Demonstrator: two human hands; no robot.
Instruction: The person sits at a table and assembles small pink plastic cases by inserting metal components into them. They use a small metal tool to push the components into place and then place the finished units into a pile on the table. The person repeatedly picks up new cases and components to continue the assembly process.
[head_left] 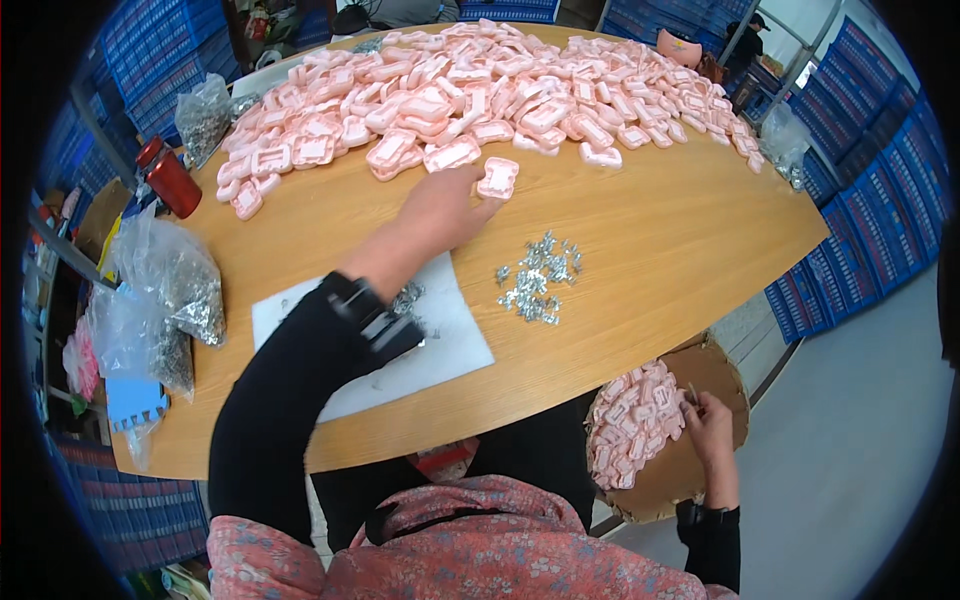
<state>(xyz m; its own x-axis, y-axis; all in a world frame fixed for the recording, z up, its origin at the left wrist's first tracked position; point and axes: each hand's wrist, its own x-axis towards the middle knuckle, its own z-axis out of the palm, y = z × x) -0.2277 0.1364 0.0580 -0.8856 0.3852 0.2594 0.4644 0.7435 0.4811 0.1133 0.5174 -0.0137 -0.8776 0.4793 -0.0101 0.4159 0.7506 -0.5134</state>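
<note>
Fingers [467,179] of the left hand [445,212] pinch a pink casing [499,179] beside the heap [440,90] on the table [650,240], while the right hand [712,428] hangs half-curled over the carton [715,375], its hold impossible to tell!

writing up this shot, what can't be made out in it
All in the head view:
White mat: middle hidden by black left sleeve.
Right hand: too small to tell whether its grip is shut.
Cardboard box: floor partly hidden by pink shells.
Silver metal pieces: too small for exact shapes.
</note>
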